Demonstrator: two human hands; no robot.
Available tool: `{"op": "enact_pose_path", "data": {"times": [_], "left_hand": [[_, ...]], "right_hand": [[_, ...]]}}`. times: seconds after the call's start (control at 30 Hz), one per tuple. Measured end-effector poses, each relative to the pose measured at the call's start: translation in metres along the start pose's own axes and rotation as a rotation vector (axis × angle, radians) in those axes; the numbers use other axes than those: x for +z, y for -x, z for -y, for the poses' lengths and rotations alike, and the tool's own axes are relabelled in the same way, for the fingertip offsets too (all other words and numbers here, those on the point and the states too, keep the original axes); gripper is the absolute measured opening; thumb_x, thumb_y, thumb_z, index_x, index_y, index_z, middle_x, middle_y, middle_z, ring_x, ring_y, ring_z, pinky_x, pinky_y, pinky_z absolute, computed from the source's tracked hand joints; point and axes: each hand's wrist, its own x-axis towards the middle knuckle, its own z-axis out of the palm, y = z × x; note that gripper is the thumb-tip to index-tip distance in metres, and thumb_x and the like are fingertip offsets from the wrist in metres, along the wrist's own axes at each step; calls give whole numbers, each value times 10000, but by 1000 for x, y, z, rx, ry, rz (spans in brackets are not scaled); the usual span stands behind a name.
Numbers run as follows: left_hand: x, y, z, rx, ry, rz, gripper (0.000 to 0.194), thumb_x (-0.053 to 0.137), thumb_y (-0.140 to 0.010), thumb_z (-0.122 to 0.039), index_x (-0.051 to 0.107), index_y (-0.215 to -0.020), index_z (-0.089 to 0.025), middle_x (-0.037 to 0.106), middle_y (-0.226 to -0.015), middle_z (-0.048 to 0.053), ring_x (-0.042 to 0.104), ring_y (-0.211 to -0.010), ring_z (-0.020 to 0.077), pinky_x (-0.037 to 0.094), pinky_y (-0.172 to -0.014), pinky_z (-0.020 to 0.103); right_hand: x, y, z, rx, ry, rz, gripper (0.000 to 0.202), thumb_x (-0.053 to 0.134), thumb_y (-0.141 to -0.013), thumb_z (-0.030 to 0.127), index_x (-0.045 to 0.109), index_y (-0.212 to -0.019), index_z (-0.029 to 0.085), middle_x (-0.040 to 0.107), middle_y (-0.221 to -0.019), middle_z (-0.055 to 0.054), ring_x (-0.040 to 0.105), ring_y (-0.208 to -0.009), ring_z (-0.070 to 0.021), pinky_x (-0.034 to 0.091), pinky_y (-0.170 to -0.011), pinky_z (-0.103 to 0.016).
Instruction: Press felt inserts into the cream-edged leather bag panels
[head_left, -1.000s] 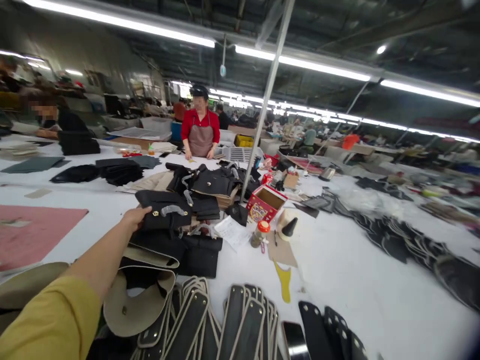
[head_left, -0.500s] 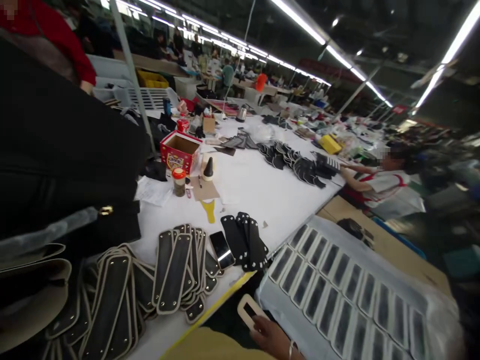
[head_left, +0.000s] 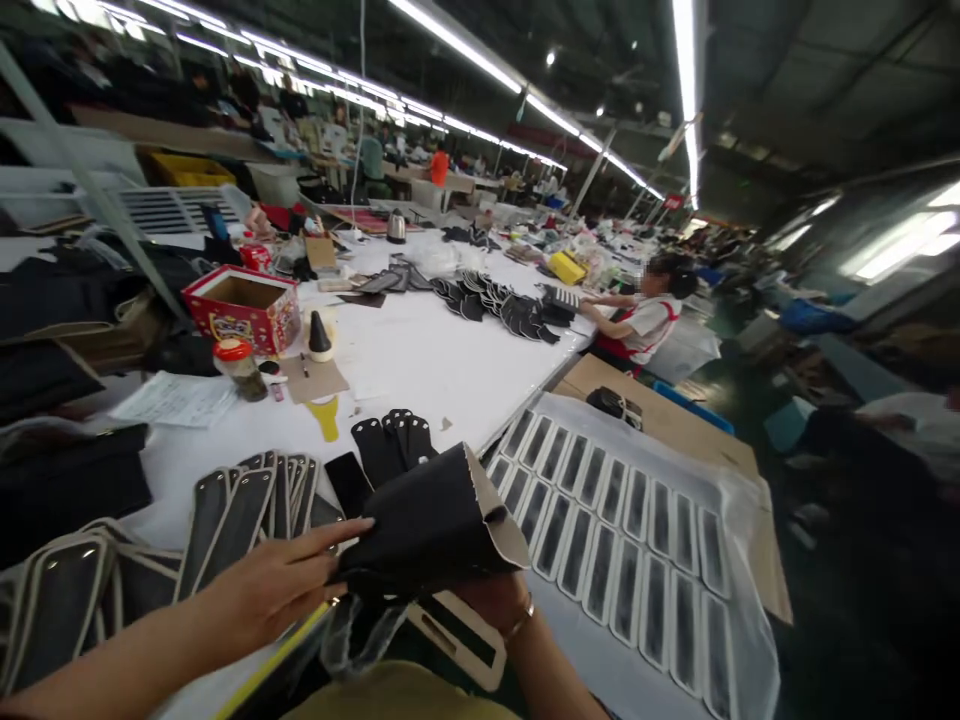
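A black bag-like leather piece with a pale lining sits in front of me, its open end facing right. My left hand grips its left end, the index finger stretched along the top surface. Under its right end is my right hand, with fingers mostly hidden behind the leather. A beige slotted frame juts out below that hand, seemingly held in it. A clear plastic-wrapped strap hangs beneath the black piece. Close to my left hand lie stacked dark strips with pale edges and rivets.
On the right, a plastic-covered board carries rows of dark pale-rimmed panels. Black strips and a phone lie ahead. Farther back are a red box, a lidded jar and a black-tipped bottle. A co-worker works at the right edge.
The view has swung right. My left hand has come into view, gripping the black piece. My right hand, with the beige frame, has moved in under that piece.
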Motion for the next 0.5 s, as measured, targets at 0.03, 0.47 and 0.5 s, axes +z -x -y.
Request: {"op": "enact_pose_path", "data": {"times": [0.03,0.47,0.5], "left_hand": [[10,-5,-8,15,20,1,210,432,-933,-267,599,-819,-209,482,-1384,53,650,-948,139,514,-779,194],[95,36,-19,-20,-49,-53,292,496,-904,-235,632,-1161,-258,636,-1171,39,639,-998,148,504,-887,193],[96,36,-20,-13,-60,-56,302,506,-903,-239,624,-1181,-255,631,-1189,38,635,-1014,146,500,-900,196]], "right_hand": [[-12,11,1,11,-39,37,666,456,-709,760,675,-1074,248,637,-1218,-71,562,-1154,-295,392,-986,-468],[-37,59,50,-72,-319,170,612,463,-871,538,493,-1339,144,516,-1376,-104,477,-1264,-270,283,-1102,-448],[-36,58,49,-68,-306,148,581,464,-881,512,500,-1335,151,522,-1370,-101,487,-1255,-266,294,-1095,-447]]}}
